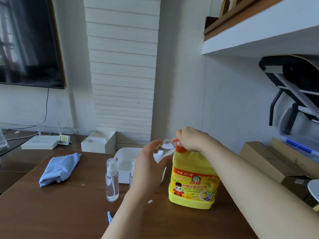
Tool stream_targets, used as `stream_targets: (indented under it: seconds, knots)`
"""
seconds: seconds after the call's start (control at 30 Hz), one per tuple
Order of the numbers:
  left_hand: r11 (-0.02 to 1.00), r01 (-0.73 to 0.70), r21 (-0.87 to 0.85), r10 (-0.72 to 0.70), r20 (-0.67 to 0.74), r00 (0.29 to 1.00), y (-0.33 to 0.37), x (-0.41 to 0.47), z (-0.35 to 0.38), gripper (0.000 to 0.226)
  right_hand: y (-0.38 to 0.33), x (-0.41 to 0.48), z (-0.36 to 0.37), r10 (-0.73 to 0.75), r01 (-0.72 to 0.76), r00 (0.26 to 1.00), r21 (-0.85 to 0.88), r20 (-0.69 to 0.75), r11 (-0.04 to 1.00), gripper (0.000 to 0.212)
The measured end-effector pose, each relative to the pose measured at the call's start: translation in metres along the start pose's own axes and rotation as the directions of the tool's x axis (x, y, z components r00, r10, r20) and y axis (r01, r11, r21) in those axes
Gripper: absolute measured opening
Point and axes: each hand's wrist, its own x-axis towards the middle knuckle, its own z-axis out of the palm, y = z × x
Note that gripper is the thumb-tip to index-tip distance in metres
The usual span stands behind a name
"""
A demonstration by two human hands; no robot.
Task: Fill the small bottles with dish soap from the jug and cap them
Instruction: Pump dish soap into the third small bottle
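A yellow dish soap jug (193, 185) with an orange neck stands upright on the brown table. My right hand (191, 139) grips its orange pump top. My left hand (148, 166) holds a small clear bottle (164, 148) tilted on its side, its mouth up against the jug's spout. A second small clear bottle (112, 180) with a white spray cap stands to the left. A third bottle (132, 169) is mostly hidden behind my left hand.
A white tray (124, 156) sits behind the bottles. A folded blue cloth (59, 169) lies at the table's left. A white box (98, 141) and router stand on the low cabinet behind. Cardboard boxes (265, 159) lie to the right. A blue object (109, 217) peeks from behind my left forearm.
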Motion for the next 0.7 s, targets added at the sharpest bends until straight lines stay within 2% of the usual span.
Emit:
stream_targets:
  seconds: [0.2, 0.5, 0.7]
  knots:
    - [1.0, 0.007, -0.03, -0.008, -0.013, 1.0, 0.004, 0.003, -0.001, 0.049, -0.001, -0.001, -0.015, -0.011, 0.012, 1.0, -0.025, 0.023, 1.0, 0.032]
    - [1.0, 0.006, 0.017, -0.006, -0.011, 1.0, 0.001, 0.002, 0.001, 0.05, 0.0, 0.001, 0.002, -0.008, 0.01, 0.999, 0.036, -0.037, 0.999, 0.019]
    - [1.0, -0.009, 0.008, 0.009, -0.004, 1.0, 0.001, -0.003, 0.0, 0.048, 0.0, -0.003, 0.001, -0.023, 0.024, 0.999, 0.032, -0.027, 0.999, 0.02]
